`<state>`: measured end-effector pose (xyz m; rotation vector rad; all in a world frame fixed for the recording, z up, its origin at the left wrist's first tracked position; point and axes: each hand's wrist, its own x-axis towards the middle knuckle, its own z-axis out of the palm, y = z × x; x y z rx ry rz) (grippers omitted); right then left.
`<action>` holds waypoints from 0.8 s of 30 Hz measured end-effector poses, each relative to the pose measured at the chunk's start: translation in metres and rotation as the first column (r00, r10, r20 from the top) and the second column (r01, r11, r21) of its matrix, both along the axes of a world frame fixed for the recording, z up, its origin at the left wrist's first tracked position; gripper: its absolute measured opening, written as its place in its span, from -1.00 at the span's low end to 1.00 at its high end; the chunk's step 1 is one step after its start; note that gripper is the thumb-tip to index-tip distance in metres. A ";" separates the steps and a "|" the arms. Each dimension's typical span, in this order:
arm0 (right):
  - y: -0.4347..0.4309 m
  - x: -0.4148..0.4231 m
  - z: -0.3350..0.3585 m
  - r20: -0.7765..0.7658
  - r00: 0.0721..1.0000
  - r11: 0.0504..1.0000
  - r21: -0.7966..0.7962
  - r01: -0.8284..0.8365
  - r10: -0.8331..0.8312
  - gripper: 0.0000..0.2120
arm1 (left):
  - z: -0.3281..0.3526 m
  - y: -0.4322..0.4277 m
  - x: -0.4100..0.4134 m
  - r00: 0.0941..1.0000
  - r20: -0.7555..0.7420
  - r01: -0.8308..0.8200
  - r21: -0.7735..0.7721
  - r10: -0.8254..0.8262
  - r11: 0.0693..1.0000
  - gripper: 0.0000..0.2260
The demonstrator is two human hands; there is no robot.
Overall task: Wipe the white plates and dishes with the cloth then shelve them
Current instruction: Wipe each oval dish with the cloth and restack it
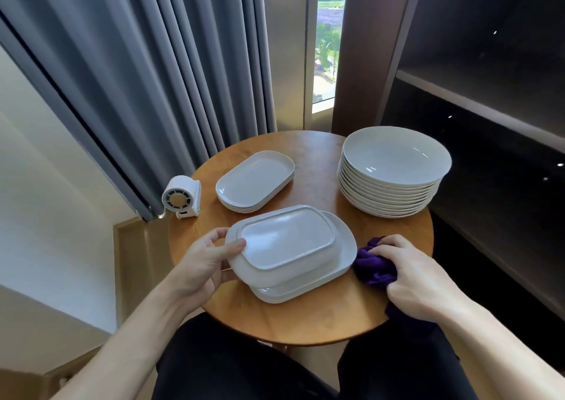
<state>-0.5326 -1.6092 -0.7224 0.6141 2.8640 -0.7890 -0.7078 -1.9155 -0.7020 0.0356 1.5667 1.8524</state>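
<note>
At the near edge of the bench (305,323), both grips are busy. The left grip (204,262) has the dish (284,240) by its left end, thumb laid on the upturned base and fingers tucked under the rim: grasping it, no question. The dish is bottom-up and a touch tilted, sitting on top of the near stack (305,289) of oblong dishes. Just to the right, the right grip (419,274) is clenched round the purple cloth (373,265). The cloth is bunched and down on the bench just beside the stack's rim, apart from the dish.

By my reading we're in the wiping step, on the underside of this one dish: turned over, held steady, cloth ready but not yet on it. Next move, I'd say: bring the cloth across onto that base and rub, while the left grip keeps the dish from sliding on the stack below. After that it's a reach to the right for shelving.

Both forearms come in low from the near corners, the left wrist turned inward and the right knuckles-up over the cloth.

Farther back, a second stack (255,179) of oblong dishes sits left of centre. A small white fan (182,196) stands at the bench's left rim. A tall pile of round plates (394,161) rises at the far right, nearest the dark shelf (489,100).
</note>
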 end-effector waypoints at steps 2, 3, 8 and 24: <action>-0.001 0.001 0.001 -0.001 1.000 1.000 0.000 0.000 0.000 -0.47 | 0.004 0.000 0.000 0.999 -0.016 -0.036 0.027 0.036 0.999 -0.49; 0.000 0.001 0.001 -0.003 1.000 1.000 -0.003 -0.002 0.002 -0.47 | 0.007 0.001 0.000 0.996 -0.062 -0.062 0.028 0.063 0.998 -0.49; 0.000 0.000 0.001 0.001 1.000 1.000 -0.002 -0.013 0.013 -0.49 | 0.034 0.002 -0.011 0.674 -0.738 -0.206 -0.177 0.009 0.962 -0.63; 0.001 -0.002 0.003 0.019 0.999 0.999 -0.026 -0.038 0.038 -0.52 | 0.009 0.063 -0.084 -0.041 -0.634 -0.650 -0.569 -0.772 0.503 -0.74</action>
